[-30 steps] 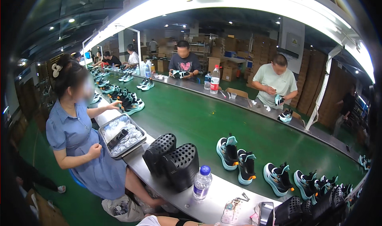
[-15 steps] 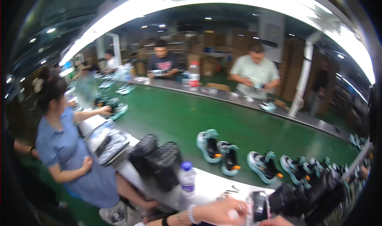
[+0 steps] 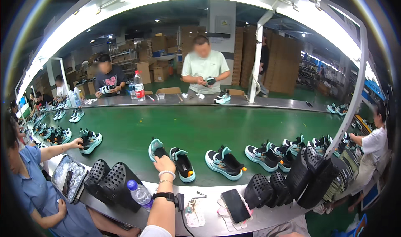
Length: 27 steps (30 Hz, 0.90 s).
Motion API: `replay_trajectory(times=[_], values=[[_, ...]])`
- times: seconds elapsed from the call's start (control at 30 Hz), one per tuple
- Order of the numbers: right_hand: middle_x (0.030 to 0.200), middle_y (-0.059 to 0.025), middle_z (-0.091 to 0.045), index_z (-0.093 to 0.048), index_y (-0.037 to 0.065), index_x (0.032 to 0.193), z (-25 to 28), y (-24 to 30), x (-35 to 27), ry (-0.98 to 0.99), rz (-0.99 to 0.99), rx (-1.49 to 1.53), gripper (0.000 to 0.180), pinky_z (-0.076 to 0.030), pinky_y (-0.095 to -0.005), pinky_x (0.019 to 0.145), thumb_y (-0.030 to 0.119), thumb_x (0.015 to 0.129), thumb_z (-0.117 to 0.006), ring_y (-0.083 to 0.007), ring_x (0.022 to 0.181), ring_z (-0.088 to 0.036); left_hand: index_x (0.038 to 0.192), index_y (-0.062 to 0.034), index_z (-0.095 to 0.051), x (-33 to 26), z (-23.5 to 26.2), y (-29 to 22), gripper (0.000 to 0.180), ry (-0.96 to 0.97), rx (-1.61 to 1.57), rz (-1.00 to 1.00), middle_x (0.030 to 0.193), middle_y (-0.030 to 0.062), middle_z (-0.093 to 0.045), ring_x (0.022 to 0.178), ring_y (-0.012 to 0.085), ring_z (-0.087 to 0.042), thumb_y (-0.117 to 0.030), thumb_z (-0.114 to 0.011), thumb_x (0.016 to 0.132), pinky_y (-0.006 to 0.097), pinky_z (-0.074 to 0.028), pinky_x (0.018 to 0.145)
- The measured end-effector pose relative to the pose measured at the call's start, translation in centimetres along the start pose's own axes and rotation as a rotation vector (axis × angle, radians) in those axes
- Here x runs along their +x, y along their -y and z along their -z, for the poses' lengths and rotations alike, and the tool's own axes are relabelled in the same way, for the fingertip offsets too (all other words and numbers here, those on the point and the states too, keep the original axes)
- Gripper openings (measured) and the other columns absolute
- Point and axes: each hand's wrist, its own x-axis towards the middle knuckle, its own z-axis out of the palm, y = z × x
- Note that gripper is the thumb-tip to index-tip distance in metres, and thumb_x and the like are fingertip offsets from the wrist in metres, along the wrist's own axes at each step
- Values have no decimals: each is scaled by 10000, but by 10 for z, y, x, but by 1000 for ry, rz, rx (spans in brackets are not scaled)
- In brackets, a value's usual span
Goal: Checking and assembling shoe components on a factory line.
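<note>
My left hand (image 3: 163, 164), with a beaded bracelet and a black wrist strap, reaches over the bench onto the green belt. Its fingers are closed at the opening of a black and mint-green sneaker (image 3: 154, 147), partly covering it. Right beside that hand stands a second sneaker (image 3: 182, 165) with an orange tab at the heel. Another matching sneaker (image 3: 225, 163) sits a little further right. My right hand does not show.
On the white bench lie a phone (image 3: 235, 205), keys (image 3: 193, 203) and a purple-capped bottle (image 3: 139, 194). Black perforated shoe forms (image 3: 118, 181) stand left, more forms (image 3: 258, 190) right. A co-worker (image 3: 29, 170) at left touches a sneaker (image 3: 90, 141). Several sneakers line the green belt (image 3: 188, 124).
The view has swung to the right. My left hand has moved from above the bench near the phone out to a sneaker on the belt. My right hand has left the view.
</note>
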Motion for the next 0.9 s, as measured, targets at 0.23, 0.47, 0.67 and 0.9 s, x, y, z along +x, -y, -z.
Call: replay_trajectory(times=[0.23,0.47,0.67,0.9], values=[[712,-115,-645,-615,-30,983,25,-58,12,-235,-240,-882,397,-509,-350,575,353,881,-594,-221,614,-633,786,-13,-717,-26,-2,-3,186,7,-202,-114,808,152,-688,1066,349,-537,-140,-581,799,418,-484,842],[603,-105,-589,-603,10,950,10,47,122,-810,107,-523,306,-462,-352,522,286,831,-662,-273,531,-585,808,-28,-704,-91,15,-84,226,189,-290,-400,884,143,-674,941,308,-610,-244,-655,766,418,-521,769],[667,-148,-635,-562,10,812,3,33,190,-793,-106,-1096,473,-512,-391,577,480,835,-608,-310,634,-656,846,-26,-698,-94,12,-94,244,183,-287,-629,921,147,-665,913,294,-620,-249,-618,786,425,-530,741],[732,-177,-638,-573,-11,814,-5,24,183,-814,-281,-1098,503,-503,-422,661,439,694,-761,-341,723,-650,1000,-45,-707,-57,41,-103,538,618,-40,-663,1023,174,-678,1021,320,-632,-471,-633,679,399,-499,890]])
